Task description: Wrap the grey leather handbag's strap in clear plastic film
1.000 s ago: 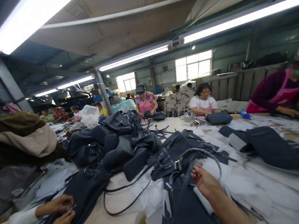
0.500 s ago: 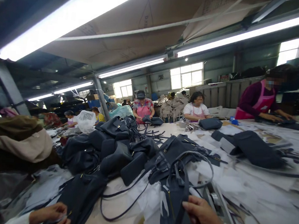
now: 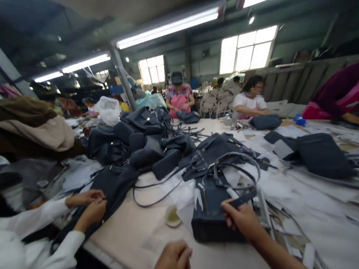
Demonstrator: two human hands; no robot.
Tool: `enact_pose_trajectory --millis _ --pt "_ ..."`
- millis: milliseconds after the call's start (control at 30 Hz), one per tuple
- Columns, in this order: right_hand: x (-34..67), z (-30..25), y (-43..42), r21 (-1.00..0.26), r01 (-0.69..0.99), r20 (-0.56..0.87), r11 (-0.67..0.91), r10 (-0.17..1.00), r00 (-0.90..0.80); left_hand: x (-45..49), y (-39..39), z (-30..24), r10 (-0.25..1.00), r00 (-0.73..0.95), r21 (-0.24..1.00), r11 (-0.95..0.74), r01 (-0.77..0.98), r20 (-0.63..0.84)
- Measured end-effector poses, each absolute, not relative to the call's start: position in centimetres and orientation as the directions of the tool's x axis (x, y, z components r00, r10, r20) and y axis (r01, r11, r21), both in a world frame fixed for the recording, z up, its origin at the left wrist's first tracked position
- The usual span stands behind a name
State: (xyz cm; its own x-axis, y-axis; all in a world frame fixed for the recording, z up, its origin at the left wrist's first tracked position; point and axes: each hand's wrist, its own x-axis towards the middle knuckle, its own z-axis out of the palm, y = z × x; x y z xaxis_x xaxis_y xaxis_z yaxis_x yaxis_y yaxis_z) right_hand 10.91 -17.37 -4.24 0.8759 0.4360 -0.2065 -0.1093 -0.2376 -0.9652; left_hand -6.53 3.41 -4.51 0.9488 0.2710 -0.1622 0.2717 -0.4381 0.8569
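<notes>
My right hand [image 3: 242, 221] is closed on a dark strap [image 3: 246, 196] over a navy handbag [image 3: 210, 209]. The bag lies on the table with its looped handles toward the far side and a gold zip on its face. White paper strips stick out beside the zip. At the bottom middle, my left hand [image 3: 171, 262] hovers near the table edge with its fingers curled in; whatever they may hold is hidden. A small round dish [image 3: 173, 216] with something yellowish in it sits between my left hand and the bag.
At left, a co-worker's hands [image 3: 91, 206] in white sleeves work on another navy bag [image 3: 114, 183]. A heap of navy bags [image 3: 146, 148] lies beyond. Papers and scraps [image 3: 333, 217] cover the right side. Several other people stand or sit across the table.
My view has tilted down. My left hand has come into view at the bottom. My right hand has swung the strap from hanging across the bag's front to the right.
</notes>
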Motion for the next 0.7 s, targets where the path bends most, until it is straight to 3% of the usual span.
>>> enact_pose_trajectory --millis 100,200,300,400,500,633,700 --pt "12.0 -4.5 -18.2 -0.972 -0.157 -0.215 -0.174 0.395 0.893 -6.3 5.2 -7.7 0.408 0.908 0.795 -0.52 0.312 -0.089" --pt "11.4 -5.5 -17.9 -0.961 -0.25 -0.276 -0.118 0.424 0.862 -4.3 8.3 -9.7 0.465 0.885 0.536 -0.741 0.405 -0.026" --pt "10.7 -6.4 -17.6 -0.949 -0.299 -0.31 -0.094 0.427 0.849 -2.0 9.8 -11.7 0.473 0.874 0.229 -0.844 0.485 -0.11" --pt "10.8 -6.6 -17.6 -0.95 -0.291 -0.31 -0.11 0.424 0.851 -0.9 10.0 -13.6 0.439 0.867 0.111 -0.874 0.473 -0.238" --pt "11.4 -6.4 -18.0 -0.948 -0.289 -0.317 -0.131 0.399 0.86 -1.2 10.4 -14.7 0.43 0.867 0.168 -0.863 0.476 -0.25" --pt "12.0 -6.4 -18.5 -0.949 -0.286 -0.314 -0.129 0.36 0.878 -1.8 12.0 -13.9 0.451 0.892 0.438 -0.806 0.398 0.02" --pt "12.2 -6.6 -18.4 -0.952 -0.279 -0.305 -0.125 0.361 0.881 -1.4 12.6 -13.3 0.512 0.856 0.495 -0.765 0.412 0.079"
